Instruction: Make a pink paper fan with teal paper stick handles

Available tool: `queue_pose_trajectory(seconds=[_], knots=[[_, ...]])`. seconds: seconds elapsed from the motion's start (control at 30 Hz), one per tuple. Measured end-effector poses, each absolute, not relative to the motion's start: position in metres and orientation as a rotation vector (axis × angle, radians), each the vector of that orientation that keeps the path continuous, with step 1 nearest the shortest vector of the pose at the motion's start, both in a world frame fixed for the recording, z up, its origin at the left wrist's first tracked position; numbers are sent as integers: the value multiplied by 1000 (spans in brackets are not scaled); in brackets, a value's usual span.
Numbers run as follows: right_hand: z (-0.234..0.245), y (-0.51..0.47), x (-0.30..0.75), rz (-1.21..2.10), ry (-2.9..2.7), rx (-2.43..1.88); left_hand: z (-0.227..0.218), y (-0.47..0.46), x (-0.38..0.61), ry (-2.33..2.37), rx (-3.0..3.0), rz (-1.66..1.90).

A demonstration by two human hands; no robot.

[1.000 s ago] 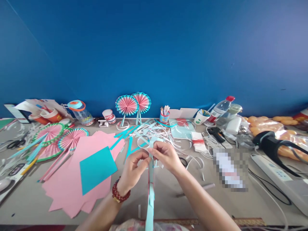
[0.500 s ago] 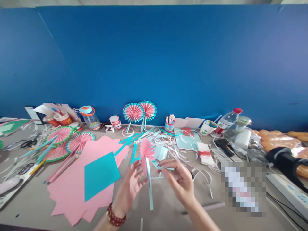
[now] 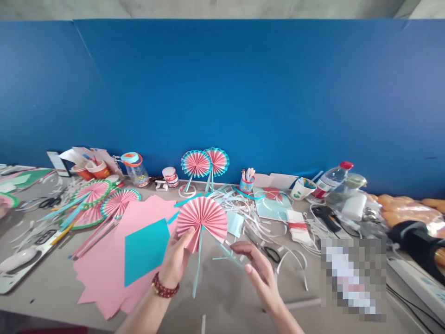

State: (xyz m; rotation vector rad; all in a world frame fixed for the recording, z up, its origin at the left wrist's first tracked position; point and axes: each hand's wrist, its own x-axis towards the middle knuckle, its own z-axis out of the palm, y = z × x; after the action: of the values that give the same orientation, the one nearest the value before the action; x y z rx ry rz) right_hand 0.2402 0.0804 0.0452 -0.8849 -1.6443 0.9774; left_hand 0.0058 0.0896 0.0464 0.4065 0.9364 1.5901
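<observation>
A pink pleated paper fan (image 3: 208,213) is spread nearly into a full circle in front of me. My left hand (image 3: 177,255) grips its lower left pleats, thumb on the front. Two narrow light-blue handle strips (image 3: 197,273) run from the fan's centre, one downward and one slanting to the lower right. Beside the slanting strip is my right hand (image 3: 257,266), its fingers curved and apart with nothing visibly gripped. Whether it touches the strip's end is unclear. A teal paper sheet (image 3: 146,253) lies left of my left hand on stacked pink sheets (image 3: 100,278).
Two blue-edged fans (image 3: 196,163) stand against the blue partition (image 3: 222,93). Green-edged fans (image 3: 92,190) lie at left. Paper strips (image 3: 239,199) and scissors (image 3: 271,254) lie behind my right hand. A bottle (image 3: 330,181) and a glue gun (image 3: 325,218) are at right.
The pink fan has gone from narrow and partly folded to a wide round spread. My left hand now grips its pleats. My right hand's fingers have parted, and its strip now slants outward.
</observation>
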Motion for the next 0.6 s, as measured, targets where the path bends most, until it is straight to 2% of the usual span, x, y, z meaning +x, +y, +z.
queue_pose_trajectory(seconds=[0.2,0.43,0.6], knots=[[51,104,215,976,-1639,-1037,59,93,3,1064,749,1621],[58,116,185,1406,-1253,-799,67,94,12,1085,915,1635],[59,114,178,1141,-1178,-894,59,84,24,1160,923,1757]])
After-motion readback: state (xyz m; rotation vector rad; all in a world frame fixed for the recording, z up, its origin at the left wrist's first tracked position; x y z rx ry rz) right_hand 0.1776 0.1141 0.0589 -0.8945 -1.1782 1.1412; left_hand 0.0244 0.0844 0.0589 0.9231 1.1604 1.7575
